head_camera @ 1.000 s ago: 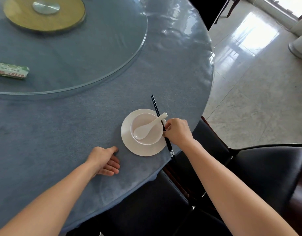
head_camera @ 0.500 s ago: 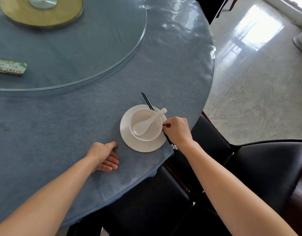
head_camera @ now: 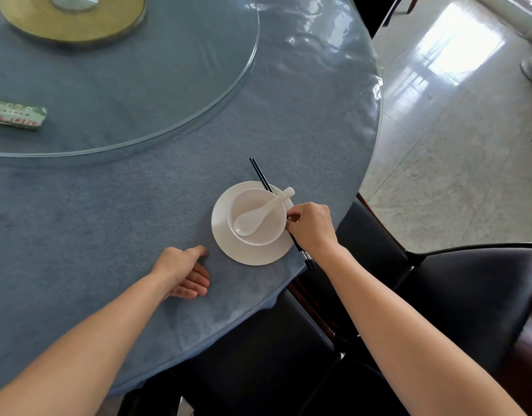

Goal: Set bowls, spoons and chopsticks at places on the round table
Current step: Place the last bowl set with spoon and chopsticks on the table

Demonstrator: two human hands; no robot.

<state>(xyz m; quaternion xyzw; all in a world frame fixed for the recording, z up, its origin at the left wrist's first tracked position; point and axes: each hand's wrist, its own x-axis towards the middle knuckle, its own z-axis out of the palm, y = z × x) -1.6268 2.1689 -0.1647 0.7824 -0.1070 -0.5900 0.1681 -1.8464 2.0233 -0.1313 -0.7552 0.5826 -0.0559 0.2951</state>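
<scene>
A white bowl (head_camera: 269,232) stands on a white plate (head_camera: 225,244) near the table's front edge, with a white spoon (head_camera: 258,216) lying in it, handle pointing up right. A pair of black chopsticks (head_camera: 260,174) lies across the plate's right rim, tips pointing away from me. My right hand (head_camera: 311,228) pinches the chopsticks just right of the bowl and hides their middle; their near ends stick out below my wrist. My left hand (head_camera: 183,270) rests on the blue tablecloth (head_camera: 93,220) left of the plate, fingers loosely curled, holding nothing.
A glass turntable (head_camera: 168,85) covers the table's middle, with a yellow hub (head_camera: 72,22) and a green packet (head_camera: 15,114) on it. Black chairs (head_camera: 468,295) stand at the table's near right edge. Tiled floor lies to the right.
My right hand has slid the chopsticks leftward from beside the plate, so they now lie across its right rim behind the bowl. My left hand stays put.
</scene>
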